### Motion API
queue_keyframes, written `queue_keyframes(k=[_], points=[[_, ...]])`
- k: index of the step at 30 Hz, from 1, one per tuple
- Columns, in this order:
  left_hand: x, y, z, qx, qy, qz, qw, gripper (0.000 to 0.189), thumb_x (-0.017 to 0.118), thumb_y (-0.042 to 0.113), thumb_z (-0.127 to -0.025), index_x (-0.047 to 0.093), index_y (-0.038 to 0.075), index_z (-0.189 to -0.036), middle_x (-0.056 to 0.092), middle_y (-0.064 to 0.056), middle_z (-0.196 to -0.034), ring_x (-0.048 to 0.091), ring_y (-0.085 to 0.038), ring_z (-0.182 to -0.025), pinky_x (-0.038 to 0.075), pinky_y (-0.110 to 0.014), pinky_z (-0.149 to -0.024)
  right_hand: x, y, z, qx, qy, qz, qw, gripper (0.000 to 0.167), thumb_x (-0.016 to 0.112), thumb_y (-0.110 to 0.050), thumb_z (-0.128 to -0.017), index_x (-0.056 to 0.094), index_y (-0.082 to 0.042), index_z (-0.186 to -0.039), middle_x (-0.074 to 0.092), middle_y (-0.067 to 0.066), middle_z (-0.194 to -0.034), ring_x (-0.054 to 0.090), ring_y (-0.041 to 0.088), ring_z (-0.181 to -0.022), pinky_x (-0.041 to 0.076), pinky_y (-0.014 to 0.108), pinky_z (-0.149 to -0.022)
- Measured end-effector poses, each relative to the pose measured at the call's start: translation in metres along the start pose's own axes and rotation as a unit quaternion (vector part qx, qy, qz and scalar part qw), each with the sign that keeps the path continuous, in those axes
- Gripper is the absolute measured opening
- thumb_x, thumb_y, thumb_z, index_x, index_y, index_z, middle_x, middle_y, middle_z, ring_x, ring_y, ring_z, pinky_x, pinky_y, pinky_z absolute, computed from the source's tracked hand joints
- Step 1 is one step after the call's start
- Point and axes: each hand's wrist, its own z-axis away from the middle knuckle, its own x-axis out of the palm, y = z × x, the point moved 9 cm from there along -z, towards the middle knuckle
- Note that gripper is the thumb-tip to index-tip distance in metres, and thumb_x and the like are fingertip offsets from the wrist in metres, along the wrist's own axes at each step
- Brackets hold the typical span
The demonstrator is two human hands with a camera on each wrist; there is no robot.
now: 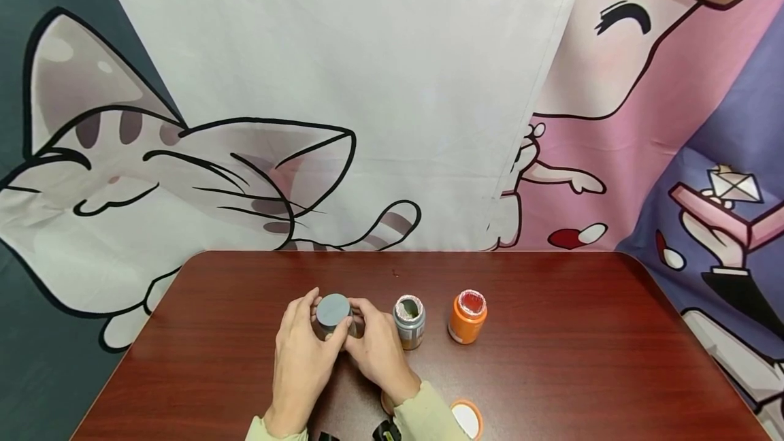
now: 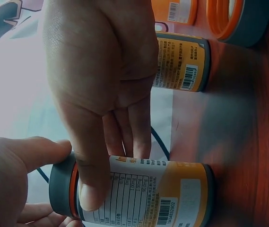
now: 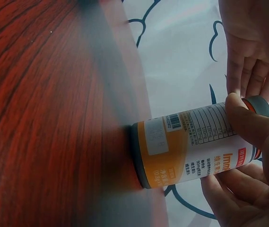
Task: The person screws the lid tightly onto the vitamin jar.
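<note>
Between my two hands stands a vitamin bottle (image 1: 333, 312) with a grey lid (image 2: 61, 184), an orange band under the lid and a white and orange label. My left hand (image 1: 306, 352) has its fingertips and thumb at the lid. Around the upper body of the bottle, my right hand (image 1: 378, 346) grips, its thumb (image 3: 240, 113) lying over the label just below the lid. In the right wrist view the bottle's grey base is close to the table. Just right of my hands is a lidless grey-rimmed bottle (image 1: 409, 325), with torn white seal around its mouth.
Farther right stands an open orange bottle (image 1: 467, 322) with a red and white mouth. An upturned orange-rimmed lid (image 1: 467, 419) lies near my right sleeve (image 1: 429, 414). A dark object (image 1: 387, 431) shows at the lower edge. Behind the table (image 1: 582, 346) hangs a cartoon cloth (image 1: 367, 53).
</note>
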Motion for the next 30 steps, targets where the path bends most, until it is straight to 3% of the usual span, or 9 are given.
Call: queue_keyframes(k=[13, 30], points=[[0.0028, -0.0031, -0.0021, -0.012, -0.03, -0.009, 0.9994, 0.069, 0.086, 0.024, -0.08, 0.057, -0.001, -0.137, 0.061, -0.015, -0.122, 0.061, -0.034, -0.108, 0.05, -0.051, -0.087, 0.0008, 0.0006, -0.0009, 0.003, -0.003, -0.006, 1.0, 0.036, 0.076, -0.009, -0.085, 0.069, -0.009, -0.12, 0.076, 0.003, -0.104, 0.071, 0.008, -0.094, 0.056, 0.028, -0.081], [0.0037, -0.0013, -0.0028, 0.009, -0.047, -0.002, 0.9989, 0.065, 0.083, 0.02, -0.082, 0.057, -0.001, -0.137, 0.06, -0.016, -0.127, 0.057, -0.034, -0.117, 0.049, -0.052, -0.091, 0.0007, 0.0007, -0.0003, 0.005, -0.001, -0.002, 1.0, 0.037, 0.077, -0.012, -0.085, 0.069, -0.009, -0.121, 0.075, 0.001, -0.105, 0.071, 0.008, -0.095, 0.056, 0.028, -0.082]])
